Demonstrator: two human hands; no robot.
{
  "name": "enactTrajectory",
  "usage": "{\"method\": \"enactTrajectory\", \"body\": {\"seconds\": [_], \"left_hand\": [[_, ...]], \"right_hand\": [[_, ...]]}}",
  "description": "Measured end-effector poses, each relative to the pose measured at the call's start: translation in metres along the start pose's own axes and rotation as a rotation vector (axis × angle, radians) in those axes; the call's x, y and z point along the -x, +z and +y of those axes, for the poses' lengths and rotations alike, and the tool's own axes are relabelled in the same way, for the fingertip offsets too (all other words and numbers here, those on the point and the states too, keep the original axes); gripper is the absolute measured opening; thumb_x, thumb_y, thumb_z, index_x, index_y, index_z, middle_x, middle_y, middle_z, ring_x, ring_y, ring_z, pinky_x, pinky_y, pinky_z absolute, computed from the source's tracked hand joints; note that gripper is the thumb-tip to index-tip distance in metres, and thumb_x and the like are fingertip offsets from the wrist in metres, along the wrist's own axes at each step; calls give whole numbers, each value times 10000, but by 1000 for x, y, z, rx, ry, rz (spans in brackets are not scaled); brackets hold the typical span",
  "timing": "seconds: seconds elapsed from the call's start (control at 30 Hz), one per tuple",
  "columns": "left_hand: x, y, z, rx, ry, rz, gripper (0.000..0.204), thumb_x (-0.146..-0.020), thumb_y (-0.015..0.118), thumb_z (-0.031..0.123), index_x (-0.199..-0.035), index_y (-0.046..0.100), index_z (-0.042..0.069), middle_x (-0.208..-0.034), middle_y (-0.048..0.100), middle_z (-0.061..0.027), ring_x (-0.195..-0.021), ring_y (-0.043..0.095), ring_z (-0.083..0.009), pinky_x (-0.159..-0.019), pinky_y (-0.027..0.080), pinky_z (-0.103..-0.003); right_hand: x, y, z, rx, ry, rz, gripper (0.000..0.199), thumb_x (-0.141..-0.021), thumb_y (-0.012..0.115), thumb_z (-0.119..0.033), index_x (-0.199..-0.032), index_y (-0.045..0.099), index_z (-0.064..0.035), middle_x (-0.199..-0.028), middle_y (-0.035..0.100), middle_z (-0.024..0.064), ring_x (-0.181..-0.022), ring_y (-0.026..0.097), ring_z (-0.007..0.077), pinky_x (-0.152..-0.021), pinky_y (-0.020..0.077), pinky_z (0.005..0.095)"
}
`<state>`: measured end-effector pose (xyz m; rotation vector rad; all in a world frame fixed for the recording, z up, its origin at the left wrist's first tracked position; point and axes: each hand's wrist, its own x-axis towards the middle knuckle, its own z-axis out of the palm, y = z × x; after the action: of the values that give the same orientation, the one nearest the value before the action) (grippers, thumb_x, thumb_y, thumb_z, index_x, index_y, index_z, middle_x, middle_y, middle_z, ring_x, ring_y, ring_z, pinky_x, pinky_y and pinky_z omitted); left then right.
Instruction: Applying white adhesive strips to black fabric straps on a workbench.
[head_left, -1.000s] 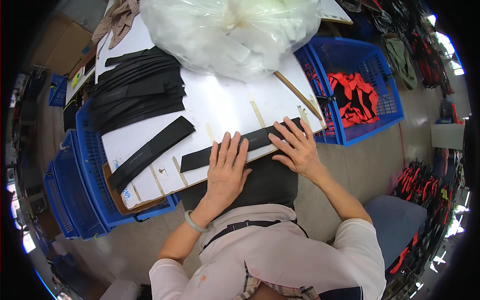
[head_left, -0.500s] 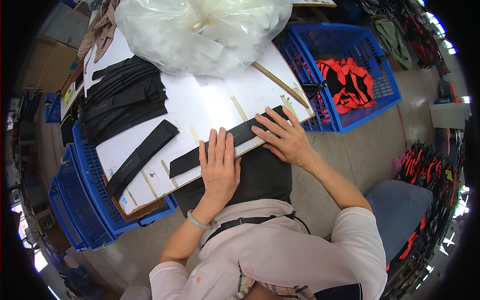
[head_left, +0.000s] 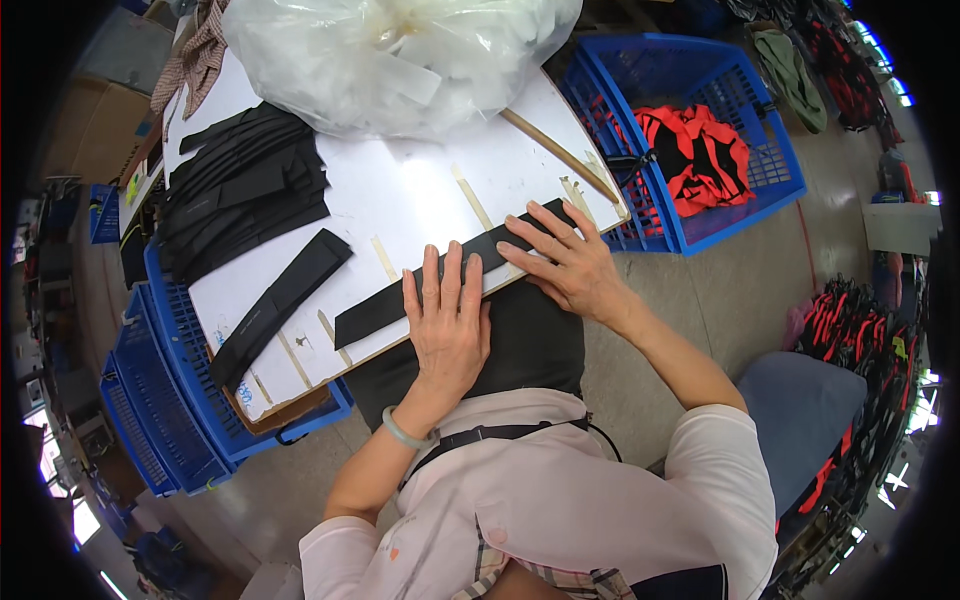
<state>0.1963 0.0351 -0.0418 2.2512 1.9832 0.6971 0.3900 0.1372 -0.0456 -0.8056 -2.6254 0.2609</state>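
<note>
A long black fabric strip (head_left: pixel 375 318) lies flat along the near edge of the white table (head_left: pixel 390 190). My left hand (head_left: pixel 446 315) rests on its middle, fingers stretched out and pointing away from me. Toward the strip's right end, my right hand (head_left: pixel 568 262) lies with fingers spread over the cloth. Both hands are open and press from above; the thumbs hang near the table edge. Another folded black strip (head_left: pixel 285 305) lies apart to the left. Behind that one is a heap of similar black strips (head_left: pixel 245 195).
A large clear plastic bag of white pieces (head_left: pixel 400 70) fills the table's far side, with a wooden stick (head_left: pixel 560 155) beside it. At right stands a blue crate (head_left: pixel 690 243) holding red-and-black cloth (head_left: pixel 695 160). More blue crates (head_left: pixel 165 385) stand at left, and a grey padded seat (head_left: pixel 805 420) at right.
My left hand has slid slightly to the right along the strip and covers a different part of it. The right hand stays near the right end, its fingers slightly shifted.
</note>
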Motion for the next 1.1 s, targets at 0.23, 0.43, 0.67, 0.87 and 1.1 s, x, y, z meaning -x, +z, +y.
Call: {"method": "enactTrajectory", "body": {"seconds": [0.23,0.43,0.67,0.87,1.1], "left_hand": [[-1,4,1,-25,8,21,671,-734,674,23,-1369,459,-8,-1477,396,-174,-1401,317,-384,-1127,194,-568],[0,11,5,-32,-10,44,655,-758,673,51,-1375,456,23,-1464,385,-232,-1378,309,-467,-1093,243,-604],[2,19,2,-135,66,58,558,-832,605,99,-1377,484,119,-1470,363,-248,-1364,316,-492,-1091,279,-572],[5,23,0,-96,36,108,538,-834,593,80,-1363,498,107,-1474,360,-243,-1378,321,-452,-1107,262,-552],[4,22,2,-75,28,115,503,-842,582,70,-1339,520,107,-1464,375,-235,-1373,331,-441,-1115,248,-539]], "right_hand": [[1,1,1,23,-9,1,572,-809,693,-172,-1351,538,-269,-1461,452,-20,-1383,371,216,-1149,228,452],[-2,2,1,7,-12,-12,605,-762,718,-159,-1338,555,-247,-1456,462,0,-1387,369,228,-1147,216,452],[-1,-1,1,36,7,-17,578,-771,696,-118,-1322,569,-237,-1436,481,-13,-1368,398,221,-1127,268,461],[-5,1,-1,32,-5,-32,538,-789,693,-130,-1306,589,-236,-1421,503,3,-1363,405,225,-1125,263,467],[-4,1,-1,36,5,-52,531,-796,693,-148,-1308,593,-242,-1425,500,7,-1359,408,236,-1131,252,477]]}}
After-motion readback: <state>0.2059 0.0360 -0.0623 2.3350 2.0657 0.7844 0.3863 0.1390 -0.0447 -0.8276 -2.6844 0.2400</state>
